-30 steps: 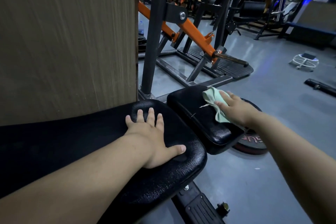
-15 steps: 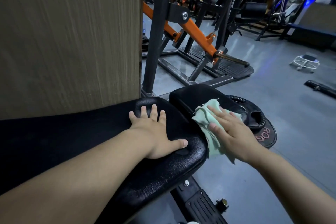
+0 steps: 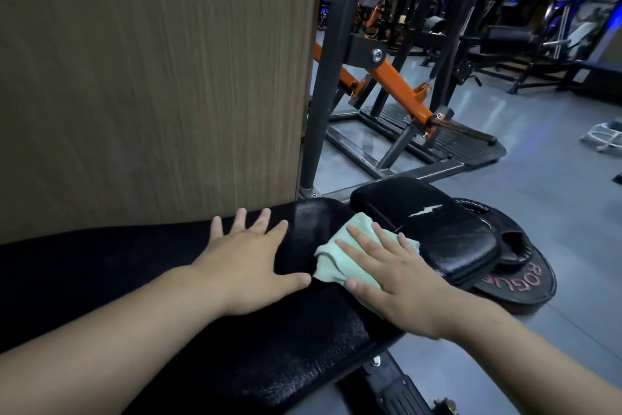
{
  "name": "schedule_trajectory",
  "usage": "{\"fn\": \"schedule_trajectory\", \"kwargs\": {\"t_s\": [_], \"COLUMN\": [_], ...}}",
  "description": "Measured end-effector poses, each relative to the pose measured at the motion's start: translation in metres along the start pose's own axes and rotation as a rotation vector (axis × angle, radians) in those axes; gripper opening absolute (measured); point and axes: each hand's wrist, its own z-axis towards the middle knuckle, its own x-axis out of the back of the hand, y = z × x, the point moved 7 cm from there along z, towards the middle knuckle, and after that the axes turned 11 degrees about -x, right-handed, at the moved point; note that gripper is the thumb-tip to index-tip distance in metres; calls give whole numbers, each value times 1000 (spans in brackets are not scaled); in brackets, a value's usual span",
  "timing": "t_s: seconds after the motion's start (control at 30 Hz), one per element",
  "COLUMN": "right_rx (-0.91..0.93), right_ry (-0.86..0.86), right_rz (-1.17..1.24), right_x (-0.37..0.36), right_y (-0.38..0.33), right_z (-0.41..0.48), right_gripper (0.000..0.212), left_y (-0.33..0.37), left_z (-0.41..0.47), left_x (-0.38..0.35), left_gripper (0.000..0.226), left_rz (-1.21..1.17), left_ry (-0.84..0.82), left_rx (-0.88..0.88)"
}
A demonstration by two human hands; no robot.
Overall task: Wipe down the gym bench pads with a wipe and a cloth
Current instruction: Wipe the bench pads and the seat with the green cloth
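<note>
Wiping of long pad point(image 3: 303, 350) with cloth point(image 3: 336, 261) is the current step: right hand point(image 3: 397, 283) presses cloth flat-fingered, left hand point(image 3: 249, 266) braces, fingers spread. Next stroke probably requires even pressure.
</note>
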Motion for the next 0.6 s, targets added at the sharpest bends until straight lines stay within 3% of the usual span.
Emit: {"fn": "schedule_trajectory", "kwargs": {"t_s": [0.17,0.33,0.6], "right_rx": [-16,-70,7], "right_ry": [-27,-17,49], "right_rz": [7,21,-12], "right_x": [8,10,-2], "right_y": [-23,-35,-44], "right_z": [75,115,8], "right_gripper": [58,57,58], "left_y": [-29,-31,-30], "left_z": [-20,-18,-21], "left_x": [-6,-13,-13], "left_gripper": [122,121,121], "left_rz": [-4,16,34], "left_ry": [-165,-204,-200], "left_rx": [64,67,63]}}
